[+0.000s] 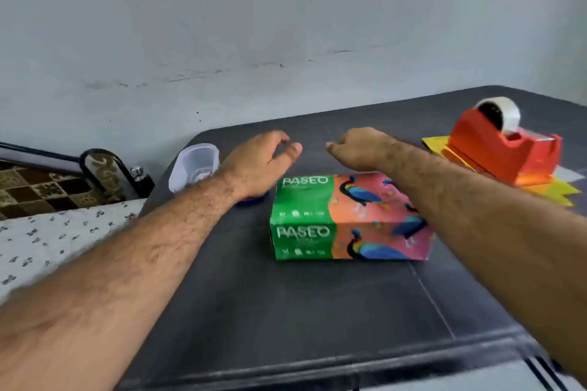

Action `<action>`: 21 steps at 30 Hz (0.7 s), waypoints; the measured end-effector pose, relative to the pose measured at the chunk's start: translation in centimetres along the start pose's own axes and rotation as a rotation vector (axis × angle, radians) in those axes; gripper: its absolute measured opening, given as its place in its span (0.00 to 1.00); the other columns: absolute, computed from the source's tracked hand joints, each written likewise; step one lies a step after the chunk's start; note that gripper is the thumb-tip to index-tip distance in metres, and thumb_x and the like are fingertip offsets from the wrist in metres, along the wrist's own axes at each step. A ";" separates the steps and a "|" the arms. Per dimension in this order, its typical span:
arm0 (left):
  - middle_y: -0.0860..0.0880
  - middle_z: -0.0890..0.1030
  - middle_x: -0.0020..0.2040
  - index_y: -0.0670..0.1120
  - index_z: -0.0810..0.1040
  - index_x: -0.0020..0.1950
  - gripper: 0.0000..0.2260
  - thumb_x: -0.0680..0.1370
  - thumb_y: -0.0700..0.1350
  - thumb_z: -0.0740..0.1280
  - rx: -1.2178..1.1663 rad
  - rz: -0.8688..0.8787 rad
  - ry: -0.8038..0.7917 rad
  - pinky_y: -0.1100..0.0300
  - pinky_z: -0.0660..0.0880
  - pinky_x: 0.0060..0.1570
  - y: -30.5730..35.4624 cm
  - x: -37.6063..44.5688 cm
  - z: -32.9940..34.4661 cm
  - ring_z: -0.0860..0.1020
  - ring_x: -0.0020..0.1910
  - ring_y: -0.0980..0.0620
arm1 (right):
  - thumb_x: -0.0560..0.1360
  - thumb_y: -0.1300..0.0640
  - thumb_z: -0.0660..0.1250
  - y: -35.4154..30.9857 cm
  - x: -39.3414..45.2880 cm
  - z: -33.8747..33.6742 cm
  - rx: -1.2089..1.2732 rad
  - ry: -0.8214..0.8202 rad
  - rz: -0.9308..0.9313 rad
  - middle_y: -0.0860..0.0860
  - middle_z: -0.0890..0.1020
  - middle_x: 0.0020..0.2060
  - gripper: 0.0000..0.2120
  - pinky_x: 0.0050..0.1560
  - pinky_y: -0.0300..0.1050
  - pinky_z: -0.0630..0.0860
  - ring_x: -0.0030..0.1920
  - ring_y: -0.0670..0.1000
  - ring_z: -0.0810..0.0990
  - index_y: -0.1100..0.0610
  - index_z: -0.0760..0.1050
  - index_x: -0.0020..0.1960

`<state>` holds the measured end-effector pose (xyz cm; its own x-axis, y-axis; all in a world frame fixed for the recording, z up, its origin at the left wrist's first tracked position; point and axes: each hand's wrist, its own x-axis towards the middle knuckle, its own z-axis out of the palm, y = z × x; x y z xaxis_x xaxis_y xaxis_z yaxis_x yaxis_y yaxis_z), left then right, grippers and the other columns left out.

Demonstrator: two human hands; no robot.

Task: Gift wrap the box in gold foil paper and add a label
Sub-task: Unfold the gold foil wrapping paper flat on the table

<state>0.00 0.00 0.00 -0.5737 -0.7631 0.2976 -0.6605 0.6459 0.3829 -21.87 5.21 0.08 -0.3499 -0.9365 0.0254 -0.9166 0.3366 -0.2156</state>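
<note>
A tissue box [336,219], green at the left and pink with peacocks at the right, lies on the dark table [286,311]. Both my arms reach over and past it. My left hand [260,159] hovers beyond the box's far left corner, fingers loosely curved and holding nothing. My right hand [359,146] is beyond the far edge of the box, fingers curled downward; nothing shows in it. Gold foil paper [549,190] lies flat at the right under an orange tape dispenser [505,149].
A clear plastic container [193,165] stands at the table's far left corner, and a small blue object [251,198] peeks out under my left wrist. A bed with a flowered sheet [57,238] lies to the left. The wall is close behind the table.
</note>
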 end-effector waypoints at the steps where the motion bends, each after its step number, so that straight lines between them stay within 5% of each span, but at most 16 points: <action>1: 0.50 0.81 0.67 0.53 0.75 0.72 0.34 0.77 0.74 0.55 -0.008 -0.016 -0.051 0.50 0.75 0.66 0.1 -0.6 0.4 0.79 0.65 0.48 | 0.85 0.35 0.53 0.7 -0.8 0.2 -0.015 -0.043 0.016 0.61 0.79 0.69 0.32 0.68 0.51 0.73 0.70 0.63 0.77 0.60 0.78 0.69; 6: 0.49 0.81 0.64 0.51 0.77 0.69 0.31 0.77 0.72 0.63 -0.025 -0.108 -0.229 0.54 0.76 0.62 2.7 -5.1 1.8 0.80 0.61 0.48 | 0.85 0.34 0.55 2.5 -7.1 -0.3 0.021 -0.129 0.122 0.60 0.79 0.70 0.34 0.67 0.49 0.73 0.69 0.61 0.78 0.61 0.77 0.72; 10: 0.49 0.78 0.68 0.50 0.75 0.73 0.38 0.72 0.74 0.69 -0.103 -0.168 -0.164 0.50 0.77 0.64 3.1 -6.9 2.5 0.79 0.63 0.49 | 0.84 0.32 0.55 2.1 -9.7 0.0 0.084 -0.113 0.175 0.58 0.77 0.72 0.35 0.69 0.51 0.73 0.70 0.59 0.77 0.59 0.74 0.75; 16: 0.52 0.77 0.68 0.52 0.74 0.72 0.38 0.71 0.75 0.69 -0.105 -0.221 -0.117 0.52 0.76 0.62 2.9 -10.4 1.0 0.78 0.63 0.50 | 0.83 0.31 0.54 0.4 -11.4 0.5 0.084 -0.126 0.129 0.56 0.83 0.62 0.34 0.61 0.49 0.77 0.58 0.56 0.81 0.59 0.80 0.66; 21: 0.54 0.82 0.55 0.52 0.79 0.61 0.36 0.66 0.78 0.69 -0.115 -0.277 -0.085 0.48 0.80 0.57 0.7 -12.7 -1.9 0.82 0.53 0.53 | 0.83 0.32 0.55 -3.5 -11.9 0.8 0.128 -0.157 0.071 0.55 0.83 0.61 0.33 0.61 0.50 0.78 0.56 0.54 0.82 0.58 0.80 0.67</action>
<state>7.75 10.10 -1.90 -0.4210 -0.9020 0.0957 -0.7408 0.4028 0.5376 -14.38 15.15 -0.26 -0.3693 -0.9180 -0.1446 -0.8552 0.3966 -0.3338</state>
